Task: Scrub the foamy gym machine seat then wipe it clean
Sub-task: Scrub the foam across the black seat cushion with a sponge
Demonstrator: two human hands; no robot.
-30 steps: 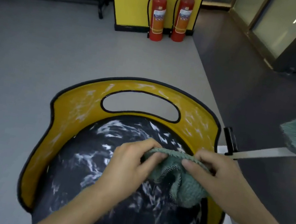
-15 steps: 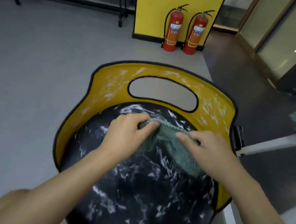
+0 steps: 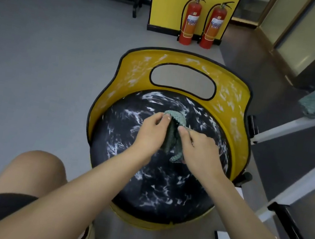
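Your left hand (image 3: pixel 151 131) and right hand (image 3: pixel 199 148) both pinch the cloth (image 3: pixel 177 118), bunched between them over the middle of the seat (image 3: pixel 162 186), which is streaked all over with foam (image 3: pixel 155 98), so you seem early in the scrub, with all wiping left.

Dim, soft, wide-angle edge distortion

We've got a black seat pad (image 3: pixel 163 182) swirled all over with white foam streaks, inside a yellow shell (image 3: pixel 237 148) with black edging and white smears. Our cloth (image 3: pixel 176 117) is a teal-green knit. Red extinguishers (image 3: pixel 190 21), yellow panel (image 3: pixel 171 1), grey floor (image 3: pixel 48 60).
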